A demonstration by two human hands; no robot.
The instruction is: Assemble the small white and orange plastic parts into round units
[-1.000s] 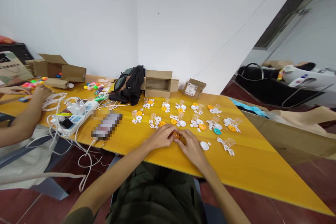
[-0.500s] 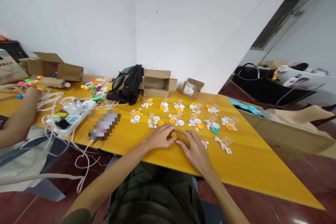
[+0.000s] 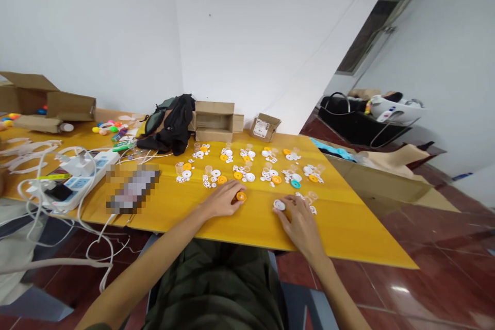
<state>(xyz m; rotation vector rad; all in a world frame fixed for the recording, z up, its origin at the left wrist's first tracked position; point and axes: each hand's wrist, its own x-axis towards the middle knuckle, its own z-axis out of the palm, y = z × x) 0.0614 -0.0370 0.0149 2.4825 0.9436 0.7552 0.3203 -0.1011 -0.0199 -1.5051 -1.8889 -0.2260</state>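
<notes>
Fingers (image 3: pixel 233 186), left, pinching orange disc (image 3: pixel 241 196) between tips — right fingers (image 3: pixel 290 203), pinching white disc (image 3: pixel 279 205)

Orange cap (image 3: pixel 242 196), white dish (image 3: pixel 279 206); teal disc (image 3: pixel 295 184); yellow table (image 3: pixel 348 240); bag (image 3: pixel 178 126) black, seemingly part green.

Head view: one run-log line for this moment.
left hand: gripping orange disc | right hand: gripping white disc | hands: apart, over table | beyond: clustered small parts

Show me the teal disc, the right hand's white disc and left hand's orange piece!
Teal disc (image 3: pixel 295 184), head view: its middle.
White disc (image 3: pixel 279 205), head view: its middle.
Orange piece (image 3: pixel 241 196), head view: its middle.
</notes>
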